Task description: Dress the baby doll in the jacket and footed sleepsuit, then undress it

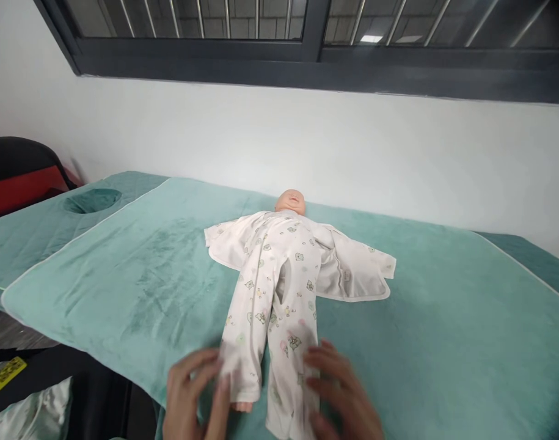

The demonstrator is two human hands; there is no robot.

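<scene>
A baby doll [290, 201] lies on its back, its head toward the wall. White printed trousers [270, 287] cover its legs and reach high over its belly, with a slit at the crotch. A white jacket [352, 272] spreads out beneath it to both sides. At the cuff of the trouser leg on the left, with the doll's toes showing below, my left hand [194, 391] has its fingers apart. My right hand [341, 391], slightly blurred, rests its spread fingers against the outside of the other leg; that foot is not visible.
A green cloth [421, 342] covers the massage bed, which has a face hole [93, 200] at the left. Behind it stand a white wall and a dark-framed window [306, 52]. A black and red chair [22, 180] sits far left. Printed fabric [36, 409] lies at lower left.
</scene>
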